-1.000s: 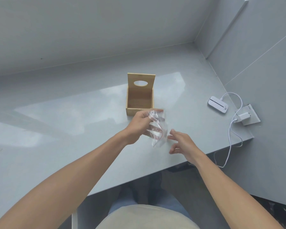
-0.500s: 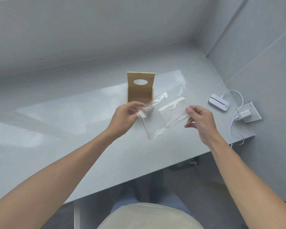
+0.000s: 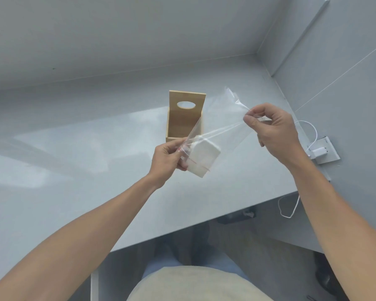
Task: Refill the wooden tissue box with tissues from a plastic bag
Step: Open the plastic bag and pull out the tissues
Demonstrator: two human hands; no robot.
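Note:
The wooden tissue box [image 3: 182,120] stands open on the grey table [image 3: 74,170], its lid with an oval hole upright at the back. In front of it I hold a clear plastic bag [image 3: 226,129] stretched between both hands. My left hand [image 3: 165,158] grips the bag's red-lined zip end. A white stack of tissues [image 3: 204,157] sits at that end, against my left fingers. My right hand [image 3: 274,129] pinches the bag's far end, higher and to the right.
A wall socket with a white charger [image 3: 319,152] is at the table's right edge, and its white cable [image 3: 291,205] hangs over the side. Walls close off the back and right. The table's front edge runs just below my forearms.
The bag went from bunched in my left hand to stretched out between both hands. My right hand took its far end and lifted it up and right. The tissue stack now shows at my left hand.

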